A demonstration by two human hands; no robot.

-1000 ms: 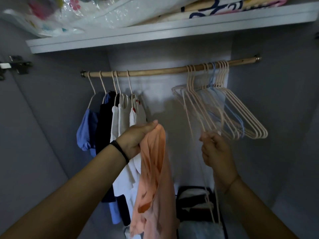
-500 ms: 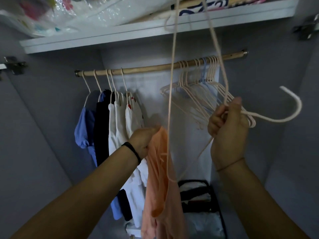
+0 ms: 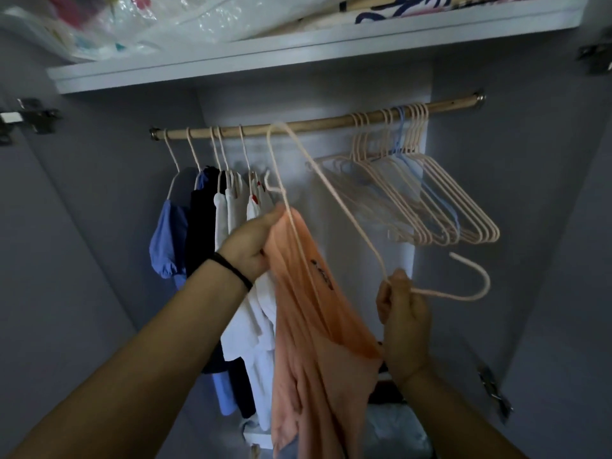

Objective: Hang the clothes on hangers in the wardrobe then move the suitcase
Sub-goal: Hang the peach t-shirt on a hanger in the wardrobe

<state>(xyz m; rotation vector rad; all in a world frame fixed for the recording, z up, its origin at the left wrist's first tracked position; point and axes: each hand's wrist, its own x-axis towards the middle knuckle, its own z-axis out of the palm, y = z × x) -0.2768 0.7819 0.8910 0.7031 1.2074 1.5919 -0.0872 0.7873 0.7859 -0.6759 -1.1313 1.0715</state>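
My left hand (image 3: 251, 243) grips the top of an orange garment (image 3: 311, 326) that hangs down in front of the wardrobe. My right hand (image 3: 402, 313) holds a pale pink hanger (image 3: 331, 193) by the neck, hook pointing right. The hanger is turned on its side, and one of its arms lies against the orange garment near my left hand. Behind, a wooden rail (image 3: 314, 122) carries several hung clothes (image 3: 212, 226) on the left and a bunch of empty hangers (image 3: 430, 197) on the right.
A white shelf (image 3: 298, 51) with plastic-wrapped bundles runs above the rail. Grey wardrobe walls close in on both sides, with door hinges at left (image 3: 29, 119) and right (image 3: 493, 389). A dark bag with folded items (image 3: 394, 419) sits on the wardrobe floor.
My right hand has come down from shoulder height with the hanger and swung it toward the orange garment. My left hand has stayed up, holding the garment.
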